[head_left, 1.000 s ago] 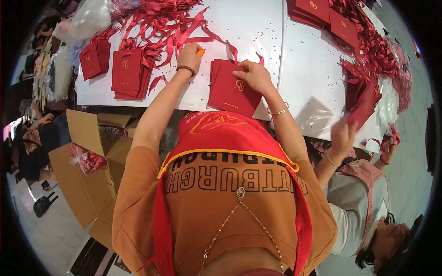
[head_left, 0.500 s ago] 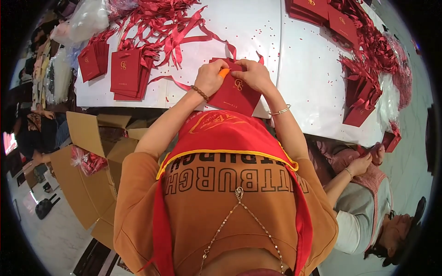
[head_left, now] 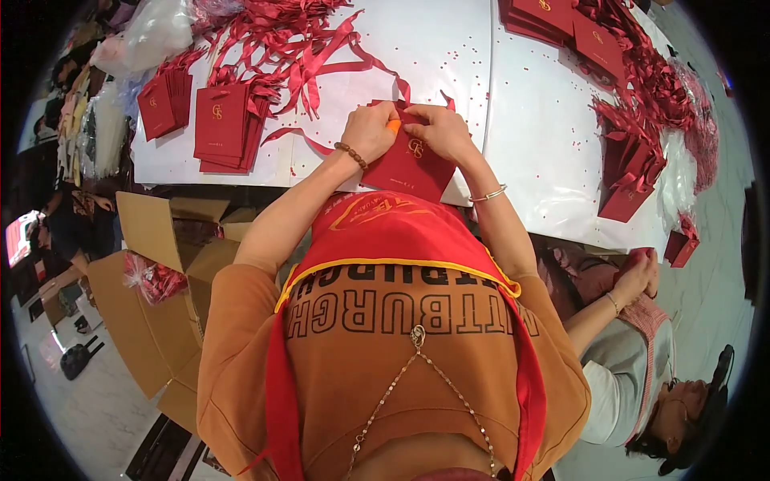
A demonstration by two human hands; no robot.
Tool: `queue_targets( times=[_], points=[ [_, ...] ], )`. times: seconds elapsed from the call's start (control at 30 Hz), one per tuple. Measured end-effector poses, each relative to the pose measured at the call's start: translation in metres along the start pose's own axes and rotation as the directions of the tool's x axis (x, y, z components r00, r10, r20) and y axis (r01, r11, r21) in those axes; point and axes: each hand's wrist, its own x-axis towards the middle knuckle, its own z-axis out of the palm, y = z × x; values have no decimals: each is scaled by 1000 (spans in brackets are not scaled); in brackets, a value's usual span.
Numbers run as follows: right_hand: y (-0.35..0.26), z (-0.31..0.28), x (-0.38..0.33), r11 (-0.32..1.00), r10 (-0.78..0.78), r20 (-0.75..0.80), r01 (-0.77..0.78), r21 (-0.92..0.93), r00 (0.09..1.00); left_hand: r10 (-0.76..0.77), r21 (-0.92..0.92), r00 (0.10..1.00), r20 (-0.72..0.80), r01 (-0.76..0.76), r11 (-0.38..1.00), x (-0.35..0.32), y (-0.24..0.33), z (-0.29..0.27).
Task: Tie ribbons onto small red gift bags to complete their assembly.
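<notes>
Both hands are up at the near edge of the white table [head_left: 449,56], working on one red paper bag [head_left: 413,170] that lies flat and tilted, its lower corner hanging just over the table edge toward the person's chest. The left hand [head_left: 367,132] is curled shut on the bag's top left corner, and a small orange tool [head_left: 393,125] pokes out between its fingers, so it seems to grip both at once, though I cannot tell exactly how the tool sits in the hand. The right hand [head_left: 439,132] is closed over the bag's top right edge, fingertips pinching it; the two hands nearly touch above the gold emblem. Holding the top edge from both sides looks like a way to keep the mouth of the bag steady while the tool works there. A loose red ribbon [head_left: 293,136] trails from under the left hand out to the left. Farther left stands a stack of flat red bags [head_left: 224,124], and beyond it, at the far side, a tangled heap of ribbons [head_left: 281,36], all kept within arm's reach. To the right are more red bags [head_left: 630,172], some piled, some standing open. Down left, on the floor, an open cardboard box [head_left: 152,321] waits. At the near right another person's hands [head_left: 642,272] are clasped around something red.
</notes>
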Motion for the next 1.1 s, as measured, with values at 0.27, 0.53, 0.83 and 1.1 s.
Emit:
queue_targets(
  times=[0.27,0.53,0.83,1.1],
  points=[
    [-12,-1,-7,995,-47,-26,45,-92,999,185,302,982,41,-188,935,1,17,0],
    [-1,-3,-1,995,40,100,-48,86,994,204,277,977,57,-212,937,2,12,5],
    [17,3,3,980,16,107,-37,196,994,-73,-203,997,-14,68,977,-5,0,14],
    [6,1,-3,977,-80,69,65,203,994,-151,-392,986,69,166,905,1,1,1]
  ],
)
